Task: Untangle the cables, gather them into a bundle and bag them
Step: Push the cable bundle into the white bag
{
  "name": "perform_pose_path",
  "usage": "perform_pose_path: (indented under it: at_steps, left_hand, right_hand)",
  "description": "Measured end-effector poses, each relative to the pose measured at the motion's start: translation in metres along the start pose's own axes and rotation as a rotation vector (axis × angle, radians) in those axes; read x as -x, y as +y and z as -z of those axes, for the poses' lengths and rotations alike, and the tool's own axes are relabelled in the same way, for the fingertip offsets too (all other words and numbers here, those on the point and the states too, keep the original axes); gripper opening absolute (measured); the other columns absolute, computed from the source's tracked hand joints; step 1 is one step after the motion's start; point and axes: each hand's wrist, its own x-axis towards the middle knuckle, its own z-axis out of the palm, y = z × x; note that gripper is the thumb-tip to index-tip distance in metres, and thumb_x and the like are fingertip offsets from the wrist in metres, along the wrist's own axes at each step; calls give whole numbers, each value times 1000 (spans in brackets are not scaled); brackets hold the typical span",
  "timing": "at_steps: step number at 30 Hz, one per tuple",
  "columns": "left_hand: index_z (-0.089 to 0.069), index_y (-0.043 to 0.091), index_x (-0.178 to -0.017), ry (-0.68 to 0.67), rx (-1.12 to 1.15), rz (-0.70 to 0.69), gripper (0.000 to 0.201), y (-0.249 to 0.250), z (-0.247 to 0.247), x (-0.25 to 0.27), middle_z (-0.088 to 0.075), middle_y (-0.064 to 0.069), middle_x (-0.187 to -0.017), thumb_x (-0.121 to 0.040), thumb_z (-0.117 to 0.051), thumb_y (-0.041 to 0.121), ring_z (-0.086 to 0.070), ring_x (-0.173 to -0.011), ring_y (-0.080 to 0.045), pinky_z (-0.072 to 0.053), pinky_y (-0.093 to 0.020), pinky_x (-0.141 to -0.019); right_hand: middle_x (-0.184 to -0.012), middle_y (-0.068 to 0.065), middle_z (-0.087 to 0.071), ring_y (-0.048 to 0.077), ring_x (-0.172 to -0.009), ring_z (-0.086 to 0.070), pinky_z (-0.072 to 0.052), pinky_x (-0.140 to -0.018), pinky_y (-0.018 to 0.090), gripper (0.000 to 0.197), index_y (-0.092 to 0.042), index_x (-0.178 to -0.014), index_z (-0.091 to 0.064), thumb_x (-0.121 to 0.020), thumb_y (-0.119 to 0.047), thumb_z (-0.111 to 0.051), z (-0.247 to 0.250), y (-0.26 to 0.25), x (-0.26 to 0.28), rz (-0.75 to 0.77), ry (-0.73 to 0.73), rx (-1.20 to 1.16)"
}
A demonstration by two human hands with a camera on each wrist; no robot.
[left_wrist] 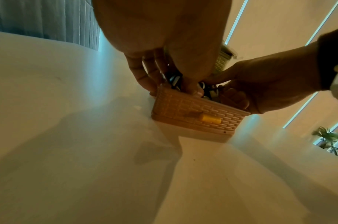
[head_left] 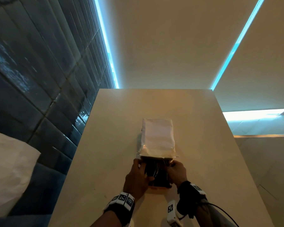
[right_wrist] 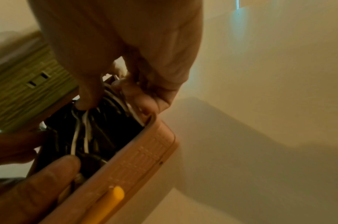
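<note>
A small pink woven-pattern box [head_left: 159, 185] with a yellow latch [left_wrist: 210, 119] stands open on the table, its greenish lid [right_wrist: 30, 87] raised at the far side. Tangled black and white cables [right_wrist: 91, 133] fill it. My left hand [head_left: 144, 171] grips the box's left wall, fingers [left_wrist: 143, 75] outside and thumb inside on the cables. My right hand [right_wrist: 114, 104] reaches in from the right, its thumb and curled fingers pinching the white cables near the rim. A white bag [head_left: 157, 136] lies flat just beyond the box.
The pale table [head_left: 203, 145] runs away from me, with bare surface on both sides of the box. A dark tiled wall [head_left: 39, 79] and a white pillow [head_left: 10, 169] lie to the left. A potted plant [left_wrist: 329, 139] stands off to the right.
</note>
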Motion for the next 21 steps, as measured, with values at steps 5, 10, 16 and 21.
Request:
perform_pose_path:
  at_steps: [5,10,16,21]
  left_hand:
    - [-42,19,-131,4,75,29,72,-1,-1,3,-42,0,-116,-77,-61,62,-59,-94,-25,-51,-35,-67]
    - [-54,23,-119,87,156,-25,48,-7,2,11,-53,9,-112,-83,-61,53,-59,-89,-12,-45,-20,-66]
    - [-64,25,-99,78,309,-25,23,-22,1,19,-56,17,-94,-78,-72,19,-60,-85,-6,-51,-19,-71]
    - [-57,28,-86,99,301,34,25,-13,1,15,-58,13,-78,-73,-76,19,-56,-69,-4,-42,-13,-58]
  right_hand:
    - [-59,4,-56,24,-60,-55,-40,-54,28,34,-21,-56,-52,-86,-33,-64,0,-6,1,27,70,35]
    - [-66,2,-66,20,-60,-63,-45,-50,26,22,-15,-68,-61,-78,-28,-77,10,4,13,46,-3,-70]
    - [-68,3,-65,15,-59,-60,-48,-53,21,20,-14,-69,-60,-71,-2,-75,16,22,28,95,-78,35]
    - [-69,2,-65,22,-65,-62,-51,-58,29,20,-16,-68,-59,-69,-7,-77,11,23,29,104,-46,59]
